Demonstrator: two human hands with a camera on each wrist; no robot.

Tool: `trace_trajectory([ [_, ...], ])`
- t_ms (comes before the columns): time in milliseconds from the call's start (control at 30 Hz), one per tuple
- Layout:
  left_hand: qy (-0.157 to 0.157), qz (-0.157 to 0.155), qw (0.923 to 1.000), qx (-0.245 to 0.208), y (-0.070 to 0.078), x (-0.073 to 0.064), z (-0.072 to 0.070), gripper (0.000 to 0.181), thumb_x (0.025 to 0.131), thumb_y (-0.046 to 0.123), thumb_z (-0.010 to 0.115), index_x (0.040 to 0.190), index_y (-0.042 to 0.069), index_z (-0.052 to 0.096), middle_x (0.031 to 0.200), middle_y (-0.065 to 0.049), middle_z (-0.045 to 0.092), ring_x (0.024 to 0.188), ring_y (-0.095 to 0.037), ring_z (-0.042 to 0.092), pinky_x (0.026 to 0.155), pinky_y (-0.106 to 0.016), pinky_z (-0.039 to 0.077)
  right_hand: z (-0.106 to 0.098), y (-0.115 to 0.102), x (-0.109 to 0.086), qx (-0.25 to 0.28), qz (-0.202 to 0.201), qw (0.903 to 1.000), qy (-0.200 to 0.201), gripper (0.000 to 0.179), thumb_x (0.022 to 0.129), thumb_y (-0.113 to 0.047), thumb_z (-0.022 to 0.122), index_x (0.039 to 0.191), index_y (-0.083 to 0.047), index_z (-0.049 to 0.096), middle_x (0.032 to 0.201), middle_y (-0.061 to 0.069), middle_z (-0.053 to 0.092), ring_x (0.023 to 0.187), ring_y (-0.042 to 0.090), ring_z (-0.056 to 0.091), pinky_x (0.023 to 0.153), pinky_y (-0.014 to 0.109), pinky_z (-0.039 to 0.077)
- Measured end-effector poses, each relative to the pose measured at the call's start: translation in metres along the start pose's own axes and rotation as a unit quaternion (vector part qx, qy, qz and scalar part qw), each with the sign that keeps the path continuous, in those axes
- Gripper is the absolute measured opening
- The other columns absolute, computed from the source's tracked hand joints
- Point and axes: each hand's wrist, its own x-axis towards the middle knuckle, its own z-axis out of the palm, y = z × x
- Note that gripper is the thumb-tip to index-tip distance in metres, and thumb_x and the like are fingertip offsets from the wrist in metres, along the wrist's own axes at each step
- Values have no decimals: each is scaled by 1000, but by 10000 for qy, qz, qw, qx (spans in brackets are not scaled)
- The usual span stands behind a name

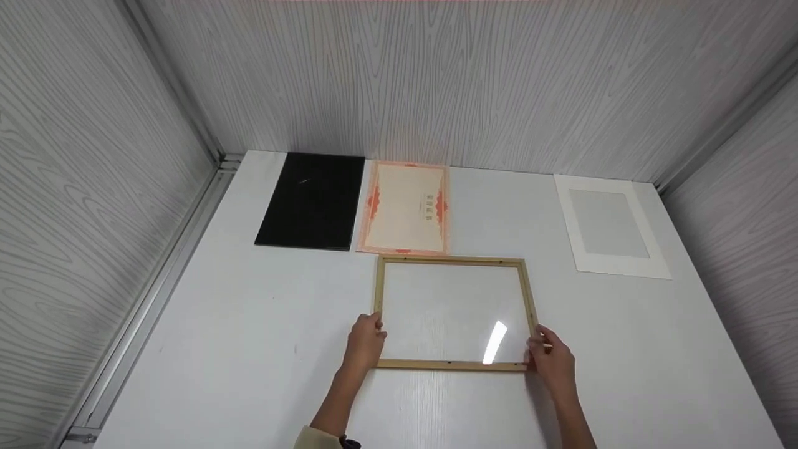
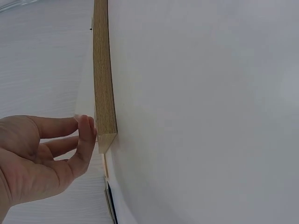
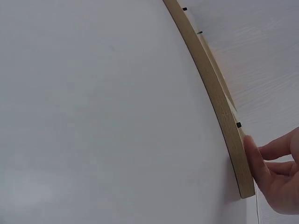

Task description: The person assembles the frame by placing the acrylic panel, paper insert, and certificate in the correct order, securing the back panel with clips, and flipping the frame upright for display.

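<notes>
- one black board (image 1: 310, 201) lies upper left of the head view, long axis running up and down, its right edge just beside the certificate.
- white tabletop (image 1: 218, 330) stretches from the metal rail at left to the left hand.
- a sleeve (image 1: 315, 438) and a dark wristband (image 1: 350, 443) are cut off by the lower edge.
- the left hand (image 1: 365, 342), lower centre, has thumb and fingertip together, pinching the clear pane at its left edge, beside the wood.
- the certificate (image 1: 399, 209), upper centre, is turned sideways, its lettering near the right border; whether its lower edge touches the frame is hard to tell.
- the wooden frame (image 1: 452, 262) is at lower centre on the table, long axis left to right; the hands hide parts of its side rails.
- the clear pane (image 1: 449, 305) lies over the frame opening, with a bright glare streak at lower right; its exact edges are hard to make out.
- the right hand (image 1: 552, 362), lower right of centre, has fingers bent, clamped on the pane's right edge; its wrist view cuts off the hand and hides the pinch point.
- the white mat (image 1: 617, 266) lies upper right, near the table's right edge, tabletop between it and the frame.
</notes>
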Motion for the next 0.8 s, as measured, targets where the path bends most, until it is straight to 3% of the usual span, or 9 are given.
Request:
trace_trajectory([
  [67, 2, 42, 10000, 86, 0, 1, 1, 30, 84, -7, 58, 113, -14, 54, 89, -11, 52, 82, -24, 54, 71, -36, 48, 2, 0, 1, -743, -237, 9968, 200, 40, 89, -1, 53, 127, 11, 46, 105, 27, 52, 90, 32, 56, 68, 34, 49],
  [133, 1, 33, 9999, 124, 0, 1, 2, 33, 84, -8, 58, 116, -14, 53, 90, -13, 51, 85, -26, 54, 73, -38, 47, 2, 0, 1, -993, -242, 9945, 221, 42, 88, -1, 53, 127, 12, 45, 105, 27, 48, 92, 34, 52, 68, 38, 47],
  [300, 54, -65, 9998, 191, 0, 1, 3, 46, 82, -9, 58, 126, -12, 46, 102, -20, 48, 94, -33, 55, 78, -40, 48, 5, -2, 3, -1183, -181, 9927, 169, 47, 85, 0, 55, 128, 13, 43, 105, 27, 43, 92, 34, 47, 68, 40, 46],
  [500, 181, 96, 9981, 574, 3, 1, 4, 41, 81, -9, 60, 121, -12, 49, 97, -19, 51, 88, -32, 56, 72, -39, 49, 5, -1, 5, -1295, -382, 9906, 217, 46, 83, 2, 58, 125, 15, 46, 108, 29, 45, 94, 37, 45, 74, 45, 44],
  [667, 272, 32, 9963, 814, 6, 2, 4, 35, 81, -6, 63, 114, -10, 54, 88, -12, 54, 85, -29, 55, 69, -38, 47, 5, 1, 7, -1503, -512, 9872, 146, 46, 83, -1, 61, 124, 13, 48, 110, 28, 45, 99, 38, 44, 77, 48, 41],
  [800, 341, 88, 9926, 1160, 7, 3, 5, 38, 80, -5, 65, 116, -10, 55, 95, -15, 53, 92, -30, 51, 72, -37, 47, 5, 1, 7, -1737, -588, 9829, 183, 46, 83, -3, 62, 125, 12, 49, 111, 27, 46, 100, 38, 44, 78, 48, 42],
])
